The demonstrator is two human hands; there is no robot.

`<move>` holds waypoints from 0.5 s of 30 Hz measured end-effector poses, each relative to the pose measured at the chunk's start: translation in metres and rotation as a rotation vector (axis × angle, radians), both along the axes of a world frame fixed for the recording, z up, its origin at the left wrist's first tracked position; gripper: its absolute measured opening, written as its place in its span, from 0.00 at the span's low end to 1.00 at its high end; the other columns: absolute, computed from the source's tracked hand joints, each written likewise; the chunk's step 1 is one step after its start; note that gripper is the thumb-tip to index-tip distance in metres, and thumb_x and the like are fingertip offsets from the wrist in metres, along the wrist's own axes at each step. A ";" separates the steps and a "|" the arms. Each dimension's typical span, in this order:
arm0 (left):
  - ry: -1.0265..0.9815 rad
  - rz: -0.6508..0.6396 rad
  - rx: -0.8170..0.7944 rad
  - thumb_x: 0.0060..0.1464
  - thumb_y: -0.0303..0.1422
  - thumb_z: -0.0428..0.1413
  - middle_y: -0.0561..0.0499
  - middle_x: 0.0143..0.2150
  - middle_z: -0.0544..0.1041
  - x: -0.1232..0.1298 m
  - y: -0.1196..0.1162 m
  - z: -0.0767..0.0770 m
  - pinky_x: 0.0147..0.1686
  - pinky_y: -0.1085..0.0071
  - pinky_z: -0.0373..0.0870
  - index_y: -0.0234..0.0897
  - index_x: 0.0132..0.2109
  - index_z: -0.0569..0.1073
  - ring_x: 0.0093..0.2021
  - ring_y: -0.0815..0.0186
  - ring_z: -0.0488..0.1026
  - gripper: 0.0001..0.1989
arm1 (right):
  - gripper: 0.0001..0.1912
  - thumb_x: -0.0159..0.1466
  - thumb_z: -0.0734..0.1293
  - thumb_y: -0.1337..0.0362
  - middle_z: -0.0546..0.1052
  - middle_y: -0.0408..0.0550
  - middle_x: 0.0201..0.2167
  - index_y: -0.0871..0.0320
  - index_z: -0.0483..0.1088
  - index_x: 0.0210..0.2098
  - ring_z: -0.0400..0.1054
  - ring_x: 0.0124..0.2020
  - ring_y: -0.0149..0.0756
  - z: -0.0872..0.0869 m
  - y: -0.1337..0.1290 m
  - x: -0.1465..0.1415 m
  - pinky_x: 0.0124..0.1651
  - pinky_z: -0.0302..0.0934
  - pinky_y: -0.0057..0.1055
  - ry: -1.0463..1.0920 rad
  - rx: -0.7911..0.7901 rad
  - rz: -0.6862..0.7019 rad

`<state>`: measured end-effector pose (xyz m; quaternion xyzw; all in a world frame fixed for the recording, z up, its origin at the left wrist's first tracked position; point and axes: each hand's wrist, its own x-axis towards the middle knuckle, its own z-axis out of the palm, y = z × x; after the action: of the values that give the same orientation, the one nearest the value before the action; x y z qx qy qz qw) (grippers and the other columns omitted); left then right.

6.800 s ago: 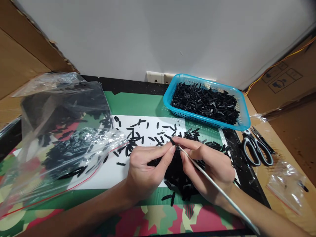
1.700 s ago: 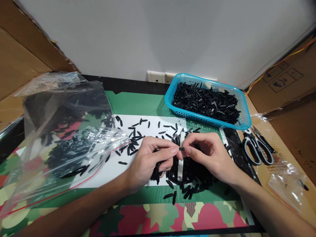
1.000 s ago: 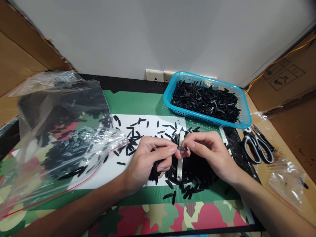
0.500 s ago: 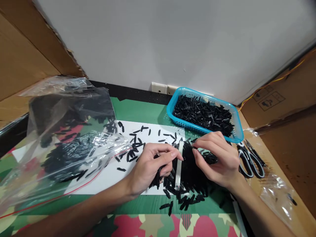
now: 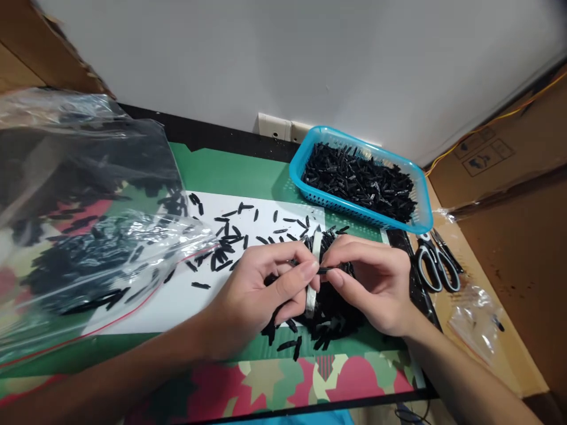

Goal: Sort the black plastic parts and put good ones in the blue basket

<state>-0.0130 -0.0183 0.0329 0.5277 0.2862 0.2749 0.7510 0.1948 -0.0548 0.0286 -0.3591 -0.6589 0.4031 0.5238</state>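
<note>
Nearest you, the red, green and cream patterned covering (image 5: 257, 386) runs along the front edge of the work surface, and a few loose black slivers (image 5: 290, 344) lie just beyond it on green. Past these, your hands have come back together: half a second ago your right hand (image 5: 328, 270) was apart from the left, over the pile; now its thumb and forefinger pinch one end of a slim black strip (image 5: 325, 270). Your left hand (image 5: 277, 280) has the other end between thumb and forefinger, almost no gap in either pinch. I judge that this puts a piece between your fingertips again for close handling. Your other left fingers curl inward; whether they hold more pieces, you can't tell from here.

Just behind the strip, a white-handled tool with a dark point (image 5: 316, 243) lies on the black pile (image 5: 330, 319), held by neither hand. The pile, partly hidden by your right hand, overlaps a white sheet (image 5: 177, 307) scattered with more pieces.

To the left sprawls a clear zip bag (image 5: 146, 236) with a red seal line; to the right are grey-and-black-handled scissors (image 5: 436, 265). Farther back, a blue perforated basket (image 5: 296, 171) holds a heap of black pieces, near a wall socket (image 5: 274, 128).
</note>
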 end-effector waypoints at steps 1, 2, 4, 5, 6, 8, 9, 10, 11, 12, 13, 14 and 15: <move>0.030 -0.027 -0.024 0.71 0.45 0.57 0.60 0.17 0.64 -0.001 0.000 0.002 0.22 0.75 0.51 0.36 0.36 0.74 0.18 0.75 0.56 0.18 | 0.06 0.69 0.72 0.73 0.79 0.46 0.34 0.58 0.81 0.42 0.71 0.34 0.33 0.002 0.000 0.000 0.39 0.65 0.33 0.021 -0.025 0.015; 0.050 -0.026 -0.037 0.71 0.45 0.57 0.60 0.17 0.64 -0.002 0.000 0.004 0.22 0.74 0.52 0.36 0.35 0.73 0.18 0.75 0.56 0.19 | 0.06 0.69 0.72 0.72 0.79 0.46 0.33 0.58 0.81 0.42 0.70 0.33 0.33 0.004 -0.001 0.000 0.38 0.65 0.33 0.040 -0.051 0.027; 0.053 -0.045 -0.066 0.71 0.46 0.56 0.60 0.17 0.65 -0.003 -0.002 0.005 0.23 0.74 0.54 0.37 0.35 0.73 0.19 0.74 0.56 0.19 | 0.05 0.69 0.72 0.72 0.78 0.46 0.32 0.59 0.82 0.41 0.70 0.33 0.32 0.007 -0.002 -0.001 0.38 0.65 0.32 0.076 -0.099 0.042; 0.042 -0.049 -0.080 0.71 0.46 0.56 0.60 0.17 0.65 -0.003 -0.002 0.006 0.23 0.74 0.54 0.37 0.35 0.73 0.19 0.74 0.57 0.19 | 0.05 0.69 0.72 0.72 0.78 0.46 0.32 0.60 0.82 0.41 0.70 0.33 0.32 0.009 -0.003 -0.001 0.38 0.65 0.32 0.094 -0.121 0.048; 0.027 -0.051 -0.094 0.71 0.46 0.56 0.60 0.18 0.65 -0.004 -0.003 0.006 0.23 0.74 0.53 0.38 0.35 0.73 0.19 0.74 0.56 0.19 | 0.05 0.68 0.72 0.72 0.79 0.46 0.32 0.60 0.82 0.41 0.71 0.33 0.33 0.009 -0.003 -0.002 0.38 0.65 0.32 0.112 -0.142 0.055; -0.006 -0.038 -0.119 0.70 0.46 0.57 0.60 0.18 0.63 -0.003 -0.006 0.006 0.21 0.74 0.50 0.38 0.35 0.73 0.18 0.74 0.54 0.19 | 0.05 0.68 0.72 0.73 0.80 0.47 0.33 0.60 0.83 0.42 0.72 0.33 0.33 0.011 -0.004 -0.003 0.38 0.66 0.32 0.145 -0.187 0.073; -0.020 -0.029 -0.125 0.70 0.47 0.57 0.60 0.18 0.62 -0.002 -0.006 0.006 0.20 0.73 0.48 0.37 0.35 0.72 0.18 0.75 0.53 0.19 | 0.06 0.68 0.72 0.73 0.80 0.47 0.33 0.60 0.83 0.42 0.72 0.33 0.33 0.011 -0.004 -0.003 0.38 0.66 0.32 0.162 -0.211 0.081; -0.033 -0.021 -0.129 0.70 0.46 0.57 0.61 0.18 0.61 -0.001 -0.007 0.006 0.20 0.73 0.47 0.37 0.35 0.72 0.18 0.75 0.52 0.19 | 0.06 0.69 0.72 0.73 0.81 0.47 0.33 0.61 0.83 0.42 0.73 0.33 0.33 0.012 -0.005 -0.003 0.38 0.66 0.32 0.178 -0.236 0.088; -0.039 -0.014 -0.127 0.70 0.46 0.57 0.61 0.18 0.61 -0.001 -0.008 0.006 0.20 0.73 0.47 0.37 0.35 0.73 0.18 0.75 0.52 0.19 | 0.06 0.69 0.72 0.73 0.81 0.47 0.33 0.61 0.83 0.42 0.73 0.33 0.33 0.012 -0.005 -0.003 0.37 0.66 0.32 0.195 -0.261 0.096; -0.037 -0.005 -0.120 0.70 0.46 0.57 0.60 0.18 0.61 0.000 -0.008 0.006 0.20 0.73 0.47 0.37 0.34 0.73 0.18 0.75 0.52 0.19 | 0.06 0.69 0.72 0.72 0.81 0.47 0.32 0.61 0.83 0.42 0.73 0.33 0.33 0.012 -0.005 -0.003 0.37 0.66 0.31 0.211 -0.285 0.103; -0.034 0.004 -0.109 0.70 0.45 0.57 0.60 0.18 0.62 0.000 -0.008 0.007 0.21 0.73 0.48 0.37 0.34 0.74 0.18 0.75 0.53 0.19 | 0.06 0.69 0.72 0.72 0.81 0.47 0.32 0.61 0.84 0.42 0.73 0.33 0.33 0.012 -0.005 -0.003 0.37 0.67 0.31 0.224 -0.307 0.110; -0.029 0.016 -0.093 0.70 0.45 0.57 0.60 0.18 0.62 0.000 -0.008 0.007 0.21 0.73 0.49 0.37 0.34 0.74 0.18 0.75 0.54 0.19 | 0.06 0.69 0.72 0.71 0.81 0.47 0.32 0.61 0.84 0.41 0.73 0.33 0.33 0.012 -0.005 -0.004 0.37 0.67 0.31 0.234 -0.325 0.117; -0.025 0.019 -0.079 0.70 0.45 0.57 0.60 0.18 0.62 0.000 -0.007 0.007 0.21 0.73 0.49 0.37 0.34 0.74 0.19 0.75 0.54 0.19 | 0.06 0.70 0.72 0.71 0.81 0.47 0.32 0.61 0.84 0.41 0.73 0.33 0.33 0.012 -0.005 -0.004 0.36 0.67 0.31 0.241 -0.339 0.122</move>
<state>-0.0133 -0.0253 0.0401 0.4915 0.2923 0.2771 0.7722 0.1911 -0.0595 0.0411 -0.3509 -0.5346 0.5791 0.5057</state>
